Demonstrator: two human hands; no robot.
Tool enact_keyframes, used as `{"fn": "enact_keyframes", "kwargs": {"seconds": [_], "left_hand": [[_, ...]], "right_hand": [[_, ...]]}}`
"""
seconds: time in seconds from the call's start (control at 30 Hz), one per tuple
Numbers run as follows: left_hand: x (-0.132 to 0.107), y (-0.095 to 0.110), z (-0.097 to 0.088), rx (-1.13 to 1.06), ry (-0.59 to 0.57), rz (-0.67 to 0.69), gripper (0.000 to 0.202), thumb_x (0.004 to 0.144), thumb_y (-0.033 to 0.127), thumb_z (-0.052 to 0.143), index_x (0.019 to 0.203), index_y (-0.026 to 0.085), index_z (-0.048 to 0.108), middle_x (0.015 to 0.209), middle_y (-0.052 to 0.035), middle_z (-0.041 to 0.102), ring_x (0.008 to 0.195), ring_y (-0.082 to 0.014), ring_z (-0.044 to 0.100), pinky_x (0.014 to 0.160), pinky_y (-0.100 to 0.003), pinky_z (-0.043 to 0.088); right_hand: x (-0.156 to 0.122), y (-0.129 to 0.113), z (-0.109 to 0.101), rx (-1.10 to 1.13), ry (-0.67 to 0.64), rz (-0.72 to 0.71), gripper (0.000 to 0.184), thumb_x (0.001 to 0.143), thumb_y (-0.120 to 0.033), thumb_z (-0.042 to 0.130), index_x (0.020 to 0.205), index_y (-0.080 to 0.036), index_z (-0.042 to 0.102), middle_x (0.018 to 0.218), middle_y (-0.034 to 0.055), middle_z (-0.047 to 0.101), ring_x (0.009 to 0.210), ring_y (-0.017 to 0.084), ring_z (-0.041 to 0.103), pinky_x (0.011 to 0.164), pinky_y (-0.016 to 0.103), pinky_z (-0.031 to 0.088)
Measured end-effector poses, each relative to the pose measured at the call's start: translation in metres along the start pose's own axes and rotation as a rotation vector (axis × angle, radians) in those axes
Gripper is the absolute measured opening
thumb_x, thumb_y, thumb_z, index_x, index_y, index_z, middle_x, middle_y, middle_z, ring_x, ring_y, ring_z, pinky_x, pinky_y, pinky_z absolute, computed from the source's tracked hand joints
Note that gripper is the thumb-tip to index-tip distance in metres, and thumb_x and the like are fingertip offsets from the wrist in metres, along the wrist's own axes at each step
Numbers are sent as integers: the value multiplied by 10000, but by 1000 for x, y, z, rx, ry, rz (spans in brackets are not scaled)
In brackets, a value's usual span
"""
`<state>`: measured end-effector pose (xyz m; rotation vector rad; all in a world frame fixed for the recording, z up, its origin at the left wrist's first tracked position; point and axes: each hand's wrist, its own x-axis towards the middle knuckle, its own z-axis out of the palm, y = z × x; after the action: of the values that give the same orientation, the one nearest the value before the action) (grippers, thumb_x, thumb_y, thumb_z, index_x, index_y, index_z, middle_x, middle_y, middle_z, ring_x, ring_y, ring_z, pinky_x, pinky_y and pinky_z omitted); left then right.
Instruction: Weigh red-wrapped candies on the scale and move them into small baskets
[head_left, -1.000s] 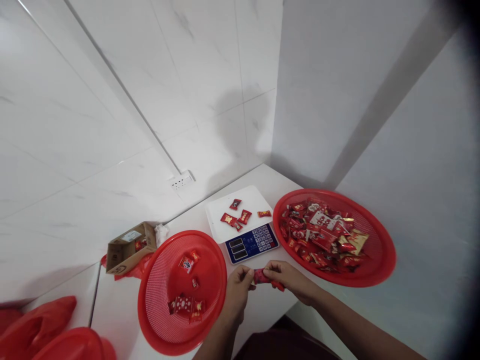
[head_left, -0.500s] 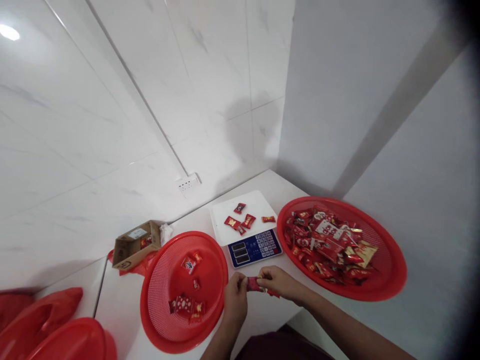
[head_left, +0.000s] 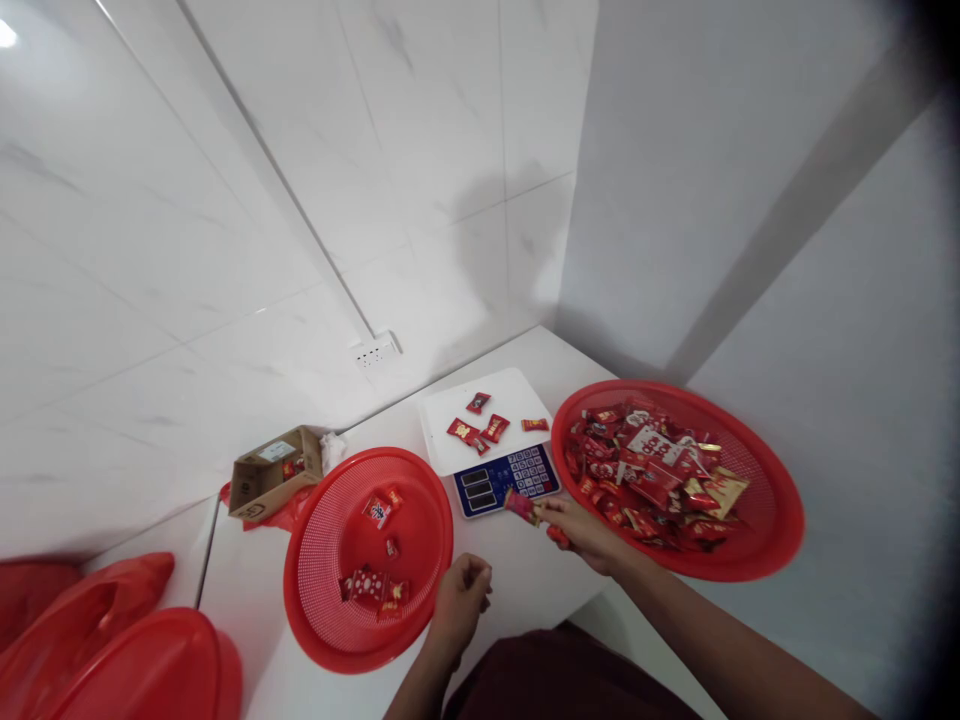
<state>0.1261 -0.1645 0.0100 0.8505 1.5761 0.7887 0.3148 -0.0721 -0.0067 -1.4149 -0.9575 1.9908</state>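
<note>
My right hand (head_left: 577,528) pinches a small red wrapped candy (head_left: 519,503) and holds it just in front of the blue keypad of the white weighing scale (head_left: 461,455). Several red candies lie on the scale's platter. My left hand (head_left: 460,598) is curled loosely shut near the table's front edge, beside the left red basket (head_left: 330,620), and I see nothing in it. That basket holds several candies. The right red basket (head_left: 765,545) is heaped with red and gold wrapped candies.
A small open cardboard box (head_left: 266,478) sits on red plastic at the back left by the wall. More red baskets (head_left: 135,665) are stacked at the lower left. A wall socket (head_left: 376,351) is behind the scale. White walls close the corner behind and to the right.
Both hands held the candy together before. Now my left hand has let go and drawn back toward me, while my right hand has carried the candy forward toward the scale.
</note>
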Motion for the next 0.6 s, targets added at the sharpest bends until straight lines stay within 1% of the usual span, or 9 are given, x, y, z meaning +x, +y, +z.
{"fn": "enact_keyframes", "kwargs": {"seconds": [0.07,0.13,0.2,0.27,0.3,0.37,0.43,0.5,0.6], "left_hand": [[0,0,0,-6,-14,-2,319,621,478,602,678,181,499,546,55,480,470,-84,444,486,-231,334],[0,-1,0,-9,-25,-3,319,621,470,608,702,177,512,556,52,489,477,-86,452,489,-232,337],[-1,-1,-1,-14,-26,-5,324,624,468,609,722,173,518,563,51,494,483,-87,459,493,-232,338],[-1,-2,-3,-20,-23,-4,334,627,473,608,736,171,519,570,49,496,491,-88,463,498,-232,340],[-2,-3,-4,-24,-24,-2,339,630,477,606,741,169,520,576,47,498,497,-89,466,502,-232,342],[-3,-3,-6,-31,-26,0,346,644,486,595,746,164,519,592,41,503,509,-89,470,509,-232,345],[-4,-3,-6,-44,-34,-2,353,663,498,577,750,162,516,609,34,511,524,-91,478,519,-232,349],[-4,-3,-4,-60,-54,-4,366,672,514,564,761,162,516,617,30,516,534,-95,485,526,-234,354],[-4,2,1,-64,-104,2,383,671,524,565,787,161,525,620,25,523,545,-102,493,536,-240,362]], "right_hand": [[12,-13,2,131,60,12,185,674,-322,635,711,-171,535,531,-63,452,399,28,312,393,161,208],[24,-30,5,206,80,-14,150,707,-301,614,723,-181,525,561,-52,467,412,33,319,388,154,225],[35,-47,9,238,79,-53,131,742,-308,584,804,-203,535,641,-34,517,440,42,352,394,154,261],[42,-58,13,258,77,-69,190,753,-307,580,919,-228,532,778,-10,570,476,48,395,406,160,295],[43,-59,16,258,79,-64,239,748,-301,588,968,-235,522,835,0,582,484,49,408,410,164,303],[39,-52,21,231,75,-22,299,737,-305,606,1011,-234,510,882,14,594,481,48,412,417,171,307],[29,-36,26,192,40,31,295,737,-348,604,990,-220,525,875,20,600,488,45,425,443,175,323],[13,-18,29,172,-29,62,287,723,-372,604,948,-203,547,870,20,597,547,49,474,506,177,365],[-12,-2,28,141,-155,58,312,622,-275,661,907,-186,571,902,17,594,674,69,537,635,202,414]]}}
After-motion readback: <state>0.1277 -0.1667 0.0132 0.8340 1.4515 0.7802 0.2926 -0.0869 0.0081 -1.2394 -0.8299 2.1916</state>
